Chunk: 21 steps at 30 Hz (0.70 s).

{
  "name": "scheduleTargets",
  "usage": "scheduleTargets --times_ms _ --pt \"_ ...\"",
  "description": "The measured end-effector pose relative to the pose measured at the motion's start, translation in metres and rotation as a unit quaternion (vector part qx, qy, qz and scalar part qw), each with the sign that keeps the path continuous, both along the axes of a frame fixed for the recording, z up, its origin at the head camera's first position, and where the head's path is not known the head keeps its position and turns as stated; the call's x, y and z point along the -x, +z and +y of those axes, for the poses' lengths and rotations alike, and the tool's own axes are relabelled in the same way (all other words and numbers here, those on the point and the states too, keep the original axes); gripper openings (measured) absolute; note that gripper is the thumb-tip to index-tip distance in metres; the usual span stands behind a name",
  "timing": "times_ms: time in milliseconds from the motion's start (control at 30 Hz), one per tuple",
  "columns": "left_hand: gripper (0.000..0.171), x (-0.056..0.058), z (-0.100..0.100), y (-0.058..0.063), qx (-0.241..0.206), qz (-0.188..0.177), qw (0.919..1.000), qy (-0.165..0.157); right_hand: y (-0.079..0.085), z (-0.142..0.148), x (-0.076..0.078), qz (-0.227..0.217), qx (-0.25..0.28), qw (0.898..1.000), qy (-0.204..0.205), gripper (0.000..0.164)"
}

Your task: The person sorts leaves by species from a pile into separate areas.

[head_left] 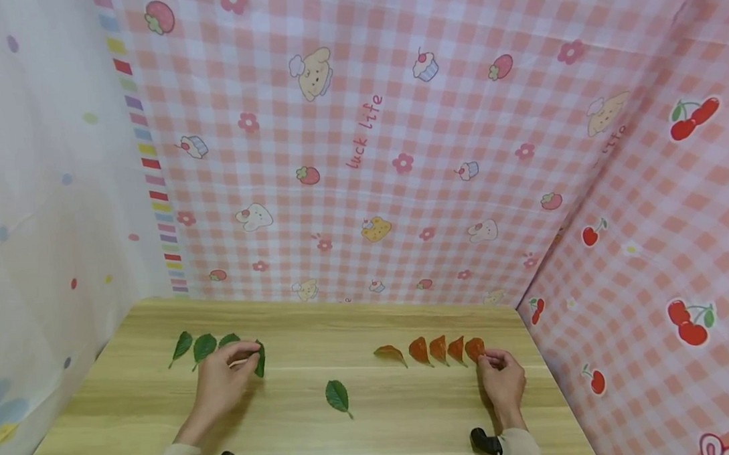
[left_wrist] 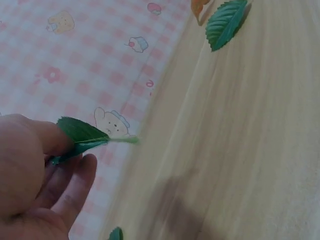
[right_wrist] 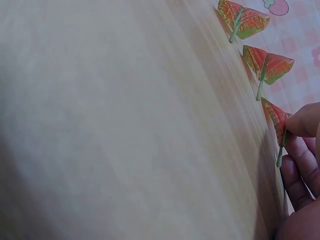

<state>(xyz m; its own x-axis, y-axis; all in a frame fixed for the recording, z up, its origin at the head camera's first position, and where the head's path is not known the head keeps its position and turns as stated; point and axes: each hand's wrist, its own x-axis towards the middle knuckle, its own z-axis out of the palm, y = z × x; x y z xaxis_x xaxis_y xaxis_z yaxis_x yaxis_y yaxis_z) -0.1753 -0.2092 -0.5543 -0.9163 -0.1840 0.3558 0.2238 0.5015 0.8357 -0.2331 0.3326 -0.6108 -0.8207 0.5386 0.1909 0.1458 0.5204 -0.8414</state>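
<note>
My left hand point(head_left: 220, 383) pinches a folded green leaf point(left_wrist: 82, 136) between thumb and fingers, its pale stem pointing away from the hand. In the head view that leaf stands at the right end of a row of green leaves point(head_left: 204, 347), one partly covered by the hand. On the right, my right hand point(head_left: 504, 382) pinches the edge of the last red-orange leaf point(right_wrist: 276, 122) in another row. Several more red-orange leaves point(head_left: 438, 349) extend leftward from it. Between the hands a single green leaf point(head_left: 337, 394) lies flat, stem toward the front right.
All the leaves are on a light wooden table point(head_left: 300, 444). A pink checked cloth point(head_left: 339, 201) hangs behind the table's back edge. Another checked cloth point(head_left: 637, 278) borders the right side, and a white dotted cloth point(head_left: 56, 198) the left. Black straps or mounts show at both wrists.
</note>
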Motion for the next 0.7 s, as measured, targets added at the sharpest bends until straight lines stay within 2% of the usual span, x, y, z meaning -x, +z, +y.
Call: scheduleTargets --times_ms 167,267,400,567,700 --pt "0.022 -0.002 -0.002 -0.006 0.017 -0.02 0.9996 0.014 0.0 0.0 0.001 0.007 0.005 1.0 0.0 0.013" --pt "0.025 -0.006 -0.003 -0.009 0.045 -0.04 0.998 0.016 0.0 0.0 0.001 0.011 0.004 1.0 0.0 0.012" --pt "0.033 -0.012 -0.004 -0.014 0.078 -0.058 0.9952 -0.014 0.001 -0.001 0.001 0.012 0.003 1.0 -0.002 0.012" --pt "0.044 -0.016 -0.004 -0.02 0.074 -0.054 0.994 -0.059 0.0 0.0 0.001 0.009 -0.001 1.0 0.0 0.013" --pt "0.047 -0.015 -0.006 -0.024 0.078 -0.051 0.9937 -0.062 -0.002 -0.001 0.001 0.008 -0.004 1.0 0.002 0.013"
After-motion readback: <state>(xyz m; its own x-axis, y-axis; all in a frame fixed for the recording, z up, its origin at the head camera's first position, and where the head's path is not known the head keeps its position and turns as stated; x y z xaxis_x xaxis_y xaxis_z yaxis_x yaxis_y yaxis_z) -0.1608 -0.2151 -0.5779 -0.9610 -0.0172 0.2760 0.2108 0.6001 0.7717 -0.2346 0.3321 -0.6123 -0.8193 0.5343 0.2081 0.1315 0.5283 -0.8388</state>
